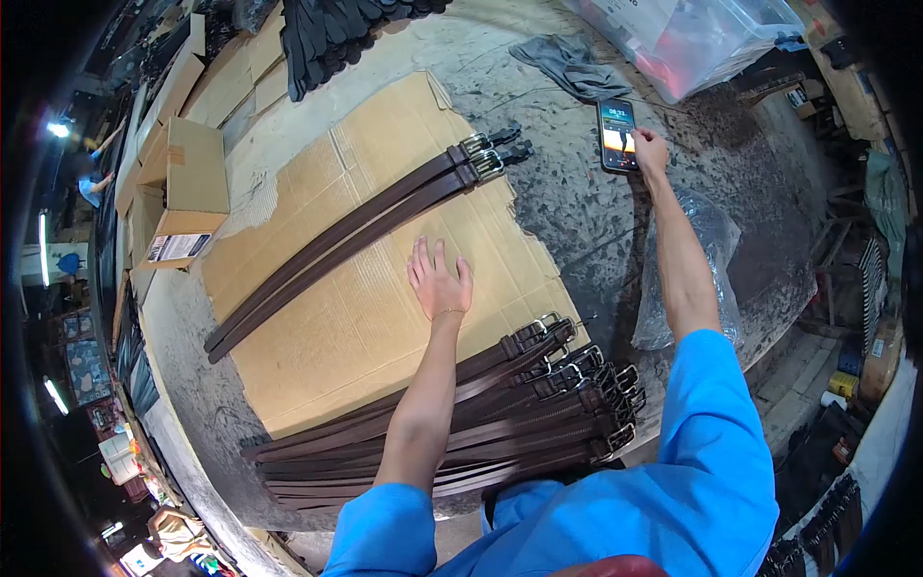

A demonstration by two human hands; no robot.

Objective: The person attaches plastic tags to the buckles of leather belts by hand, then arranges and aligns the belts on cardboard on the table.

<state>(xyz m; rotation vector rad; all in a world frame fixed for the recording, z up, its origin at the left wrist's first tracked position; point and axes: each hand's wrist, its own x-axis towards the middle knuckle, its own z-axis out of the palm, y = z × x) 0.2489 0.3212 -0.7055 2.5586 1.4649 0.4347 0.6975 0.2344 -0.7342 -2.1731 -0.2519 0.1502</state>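
My left hand (439, 281) lies flat on a sheet of cardboard (327, 327), fingers spread, holding nothing. Just beyond it, two dark brown leather belts (351, 236) lie side by side across the cardboard, their metal buckles (483, 159) at the upper right. My right hand (650, 151) is at the right edge of a smartphone (616, 135) lying on the table with its screen lit. Its fingers are curled, with the fingertips over the screen. Nearer to me is a stack of several brown belts (481, 413), buckles to the right, partly hidden under my left forearm.
A crumpled clear plastic bag (692, 260) lies under my right forearm. Beyond the phone are a grey cloth (572, 65) and a clear plastic bin (692, 43). An open cardboard box (195, 178) stands at the left; dark straps (332, 34) are piled at the back.
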